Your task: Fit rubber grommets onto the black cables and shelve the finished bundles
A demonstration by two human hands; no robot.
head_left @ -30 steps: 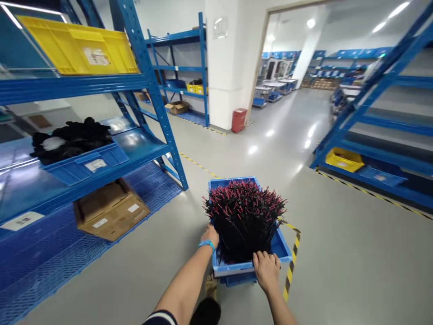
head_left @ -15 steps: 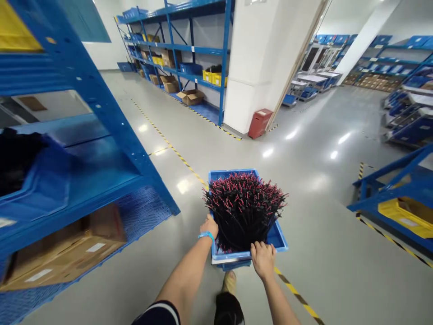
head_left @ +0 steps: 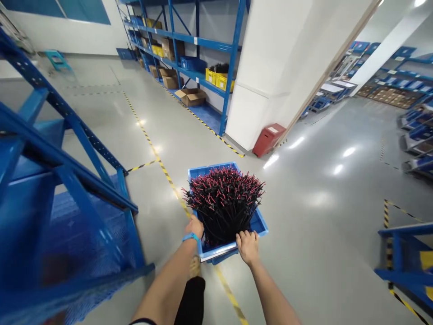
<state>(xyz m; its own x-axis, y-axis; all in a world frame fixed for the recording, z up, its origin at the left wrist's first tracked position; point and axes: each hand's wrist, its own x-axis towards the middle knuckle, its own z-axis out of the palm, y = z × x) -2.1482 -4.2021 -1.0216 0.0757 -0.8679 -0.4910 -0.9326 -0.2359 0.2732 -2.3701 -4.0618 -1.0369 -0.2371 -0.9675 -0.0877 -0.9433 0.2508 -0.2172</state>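
Note:
I carry a blue plastic bin (head_left: pixel 260 224) in front of me, above the grey floor. A thick bundle of black wires with red tips (head_left: pixel 223 202) stands up out of it. My left hand (head_left: pixel 194 226), with a light blue band on the wrist, grips the bin's near left rim. On the near right rim my right hand (head_left: pixel 247 246) is closed, fingers curled over the edge. My dark trouser leg and a shoe show below the bin.
A blue steel rack (head_left: pixel 64 180) stands close on my left. Yellow-black floor tape (head_left: pixel 162 164) runs ahead under the bin. A white pillar (head_left: pixel 270 81) with a red box (head_left: pixel 268 139) at its foot is ahead right. More blue shelving (head_left: pixel 189 49) holds cartons and yellow bins.
I have walked forward and turned left with the bin. The left rack has slid past, the pillar and red box are nearer, and a long aisle has opened ahead. Both hands keep their grip.

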